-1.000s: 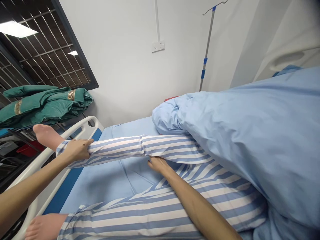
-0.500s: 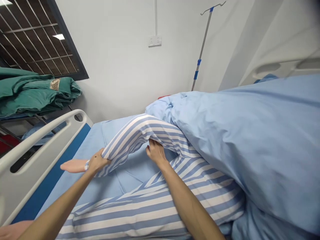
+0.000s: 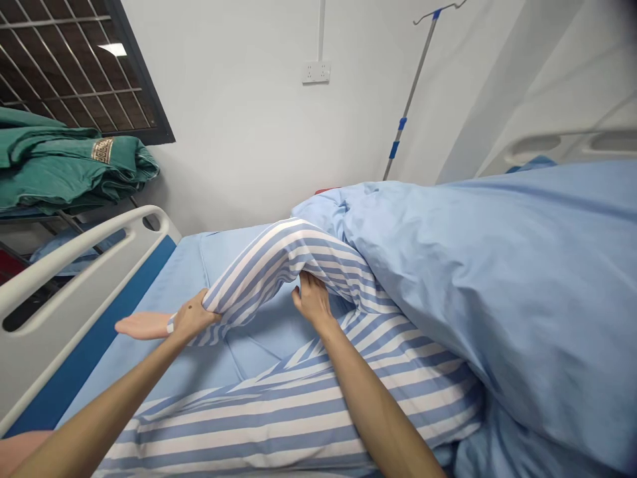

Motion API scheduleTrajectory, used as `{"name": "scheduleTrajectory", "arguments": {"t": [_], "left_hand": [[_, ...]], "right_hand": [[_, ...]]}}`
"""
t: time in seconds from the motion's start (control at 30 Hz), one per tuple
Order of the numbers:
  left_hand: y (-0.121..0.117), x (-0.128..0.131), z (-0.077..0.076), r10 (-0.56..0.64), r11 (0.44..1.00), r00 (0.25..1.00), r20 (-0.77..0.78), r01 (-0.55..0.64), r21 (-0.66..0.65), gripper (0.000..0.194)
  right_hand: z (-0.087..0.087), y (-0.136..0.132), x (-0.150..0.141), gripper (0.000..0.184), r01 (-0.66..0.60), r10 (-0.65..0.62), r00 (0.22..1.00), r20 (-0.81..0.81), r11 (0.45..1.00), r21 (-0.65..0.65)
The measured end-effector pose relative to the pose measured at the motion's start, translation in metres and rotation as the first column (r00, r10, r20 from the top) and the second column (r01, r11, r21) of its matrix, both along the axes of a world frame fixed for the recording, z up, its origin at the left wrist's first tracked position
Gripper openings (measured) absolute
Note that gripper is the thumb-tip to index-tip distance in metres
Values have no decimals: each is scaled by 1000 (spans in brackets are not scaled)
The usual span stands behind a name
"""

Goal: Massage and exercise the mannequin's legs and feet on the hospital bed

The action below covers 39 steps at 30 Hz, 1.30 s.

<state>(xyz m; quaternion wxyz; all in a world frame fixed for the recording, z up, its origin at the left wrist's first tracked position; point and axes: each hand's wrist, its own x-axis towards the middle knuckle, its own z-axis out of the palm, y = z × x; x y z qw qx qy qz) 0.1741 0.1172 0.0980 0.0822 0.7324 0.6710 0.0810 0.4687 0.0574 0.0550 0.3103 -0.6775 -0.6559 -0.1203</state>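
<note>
A bent leg in blue-and-white striped trousers (image 3: pixel 259 265) is raised off the mattress at the knee. At its lower end my left hand (image 3: pixel 195 315) wraps round the ankle over the trouser cuff, fingers closed and partly hidden. Beyond that hand a smooth pink foot (image 3: pixel 144 325) with a white band pokes out. My right hand (image 3: pixel 313 297) reaches under the knee and bears against the cloth there; its fingertips are hidden beneath the leg. The second striped leg (image 3: pixel 279 425) lies stretched along the bed, nearer to me, under my forearms.
A light blue quilt (image 3: pixel 478 265) covers the upper body at the right. The bed's footboard (image 3: pixel 74 259) stands at the left, with folded green cloth (image 3: pixel 64 166) on a rack behind it. An IV pole (image 3: pixel 413 86) rises by the wall.
The view has shifted a little. The bent knee appears slightly higher; both hands keep their places on the leg.
</note>
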Motion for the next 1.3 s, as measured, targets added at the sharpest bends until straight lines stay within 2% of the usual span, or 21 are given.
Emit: {"name": "scheduleTrajectory", "arguments": {"t": [0.13, 0.23, 0.33, 0.43, 0.63, 0.8, 1.13, 1.23, 1.3], "left_hand": [[2, -25, 32, -47, 998, 986, -157, 52, 26, 40], [2, -37, 46, -82, 994, 965, -247, 97, 49, 41], [3, -49, 55, -109, 989, 947, -301, 134, 62, 40], [6, -67, 61, -130, 983, 925, -358, 167, 75, 37], [16, -106, 65, -199, 962, 879, -433, 260, 85, 34], [26, -117, 48, -196, 966, 888, -415, 247, 74, 34], [35, -136, -28, -200, 972, 908, -368, 232, 43, 46], [38, -141, -42, -216, 965, 894, -392, 256, 53, 45], [41, -143, -46, -232, 959, 887, -399, 278, 60, 44]], "right_hand": [[-4, -1, -4, 48, -6, 6, 1000, 3, 1000, -29], [-6, -1, -6, 48, -4, 4, 1000, 3, 998, -62], [-5, -4, -8, 48, -19, 20, 1000, 9, 996, -90], [-4, -9, -13, 49, -45, 48, 999, 10, 983, -175], [-11, -17, -24, 42, -188, 197, 980, -20, 892, -411], [-19, -17, -26, 44, -252, 260, 964, -62, 808, -532], [-36, -10, -26, 52, -282, 283, 954, -94, 753, -595], [-43, -9, -28, 52, -305, 312, 944, -106, 703, -643], [-47, -8, -30, 52, -300, 312, 944, -112, 658, -691]]}}
